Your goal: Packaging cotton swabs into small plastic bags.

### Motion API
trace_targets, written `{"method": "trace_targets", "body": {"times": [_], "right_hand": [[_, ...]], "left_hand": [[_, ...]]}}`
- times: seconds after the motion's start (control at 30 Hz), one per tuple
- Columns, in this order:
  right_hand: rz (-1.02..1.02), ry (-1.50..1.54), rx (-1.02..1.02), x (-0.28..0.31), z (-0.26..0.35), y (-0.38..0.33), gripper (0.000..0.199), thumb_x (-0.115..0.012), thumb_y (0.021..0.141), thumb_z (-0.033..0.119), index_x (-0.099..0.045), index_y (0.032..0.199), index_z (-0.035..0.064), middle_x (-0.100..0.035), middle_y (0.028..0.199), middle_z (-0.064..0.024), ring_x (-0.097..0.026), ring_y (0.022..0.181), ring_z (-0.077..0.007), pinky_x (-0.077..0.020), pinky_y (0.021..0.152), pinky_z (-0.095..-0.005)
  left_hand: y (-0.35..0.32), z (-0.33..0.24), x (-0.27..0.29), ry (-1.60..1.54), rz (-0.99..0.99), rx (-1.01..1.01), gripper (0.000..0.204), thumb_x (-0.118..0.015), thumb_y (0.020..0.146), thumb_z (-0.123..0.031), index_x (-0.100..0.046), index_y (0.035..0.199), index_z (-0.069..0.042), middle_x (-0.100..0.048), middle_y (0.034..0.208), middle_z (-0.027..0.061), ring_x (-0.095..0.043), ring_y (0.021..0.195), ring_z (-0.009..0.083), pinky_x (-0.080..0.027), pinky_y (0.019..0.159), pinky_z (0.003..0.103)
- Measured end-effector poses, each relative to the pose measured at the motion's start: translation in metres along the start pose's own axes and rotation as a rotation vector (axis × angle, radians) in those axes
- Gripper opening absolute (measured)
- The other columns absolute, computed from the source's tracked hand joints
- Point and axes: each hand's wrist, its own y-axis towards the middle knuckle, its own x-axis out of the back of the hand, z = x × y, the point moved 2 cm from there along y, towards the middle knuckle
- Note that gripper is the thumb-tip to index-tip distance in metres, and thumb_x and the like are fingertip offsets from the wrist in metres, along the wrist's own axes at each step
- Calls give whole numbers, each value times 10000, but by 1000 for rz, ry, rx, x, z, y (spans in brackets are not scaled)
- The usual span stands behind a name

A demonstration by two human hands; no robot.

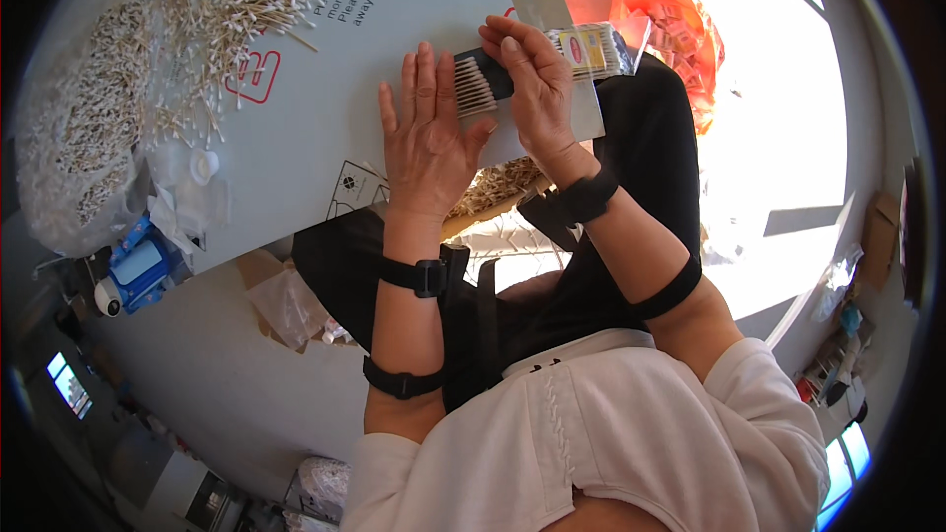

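My right hand grips a small clear plastic packet with a yellow and red label, held over a black comb-like tray that carries a row of cotton swabs. My left hand lies flat with fingers spread, its fingertips against the swab ends on the left side of the tray. Both hands work above a large white cardboard sheet that rests across my lap.
A heap of loose cotton swabs covers the sheet's far left, beside a clear bag full of swabs. An orange plastic bag of packets lies at the right. More swabs sit under the sheet. A blue item lies at left.
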Motion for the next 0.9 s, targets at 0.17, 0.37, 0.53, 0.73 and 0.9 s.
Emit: {"method": "trace_targets", "body": {"times": [0.17,0.37,0.53,0.73,0.9], "right_hand": [[96,-284,-14,22,11,-6,151,-565,949,41,-648,1062,-13,-659,1003,-42,-638,887,-120,-516,784,-257],[323,-873,276,23,25,-19,64,-659,820,8,-651,880,29,-576,799,-85,-624,704,-202,-475,621,-295],[334,-957,359,23,20,-22,62,-658,815,21,-654,875,39,-577,827,-98,-622,708,-290,-491,616,-351],[367,-990,407,23,19,-24,67,-658,814,31,-659,879,49,-581,830,-99,-627,704,-300,-496,608,-366],[341,-921,371,23,22,-22,102,-650,819,30,-664,919,44,-577,824,-102,-625,700,-295,-495,610,-362]], "left_hand": [[-3,-2,-3,1,33,10,830,-589,881,-499,-278,1497,-39,-279,1556,165,-228,1458,310,-168,1161,545],[-3,-1,-6,14,15,2,854,-589,872,-522,-257,1503,-53,-272,1557,160,-234,1455,314,-162,1157,566],[-3,-1,-9,19,0,5,861,-584,871,-538,-249,1505,-61,-262,1562,149,-224,1460,299,-152,1161,568],[-3,0,-10,21,-4,9,864,-585,870,-539,-245,1507,-65,-261,1564,143,-218,1463,294,-148,1163,566],[-3,-1,-10,19,-11,17,869,-609,858,-523,-248,1505,-67,-272,1558,143,-227,1459,292,-153,1163,563]]}}
